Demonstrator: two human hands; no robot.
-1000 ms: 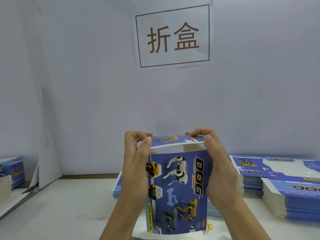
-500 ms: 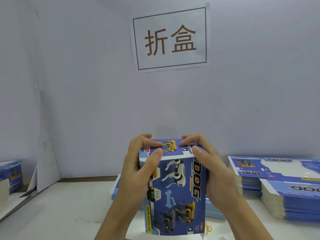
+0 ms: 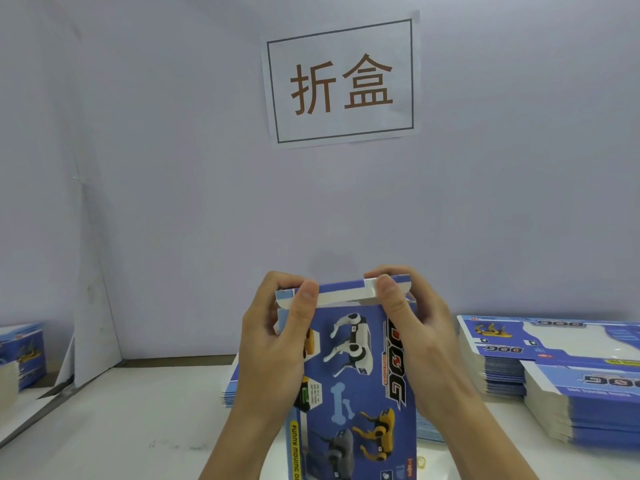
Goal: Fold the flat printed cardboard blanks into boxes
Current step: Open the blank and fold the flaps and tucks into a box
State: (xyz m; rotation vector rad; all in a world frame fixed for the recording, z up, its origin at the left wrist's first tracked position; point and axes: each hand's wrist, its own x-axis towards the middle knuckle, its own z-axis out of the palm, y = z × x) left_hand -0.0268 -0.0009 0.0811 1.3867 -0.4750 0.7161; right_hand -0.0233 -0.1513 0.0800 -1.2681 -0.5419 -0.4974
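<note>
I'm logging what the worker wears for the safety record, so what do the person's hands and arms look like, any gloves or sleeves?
Both are bare: no gloves, rings, watch or bands show on the left hand or the right hand. The forearms are uncovered right down to the bottom edge of the picture, with no sleeve in view. The fingernails are short and unpainted.

Blue printed box (image 3: 356, 386), standing upright at centre, front panel facing the camera with white, yellow and grey robot dogs, a pale bone and "DOG" lettering running down the right edge. Top flap (image 3: 341, 294) bent over but not tucked, white underside showing along its front edge. Gripped at both top corners. Stacks of flat blanks (image 3: 540, 351) of the same print lying on the surface to the right, another low stack (image 3: 230, 393) behind the box, partly hidden.
</note>
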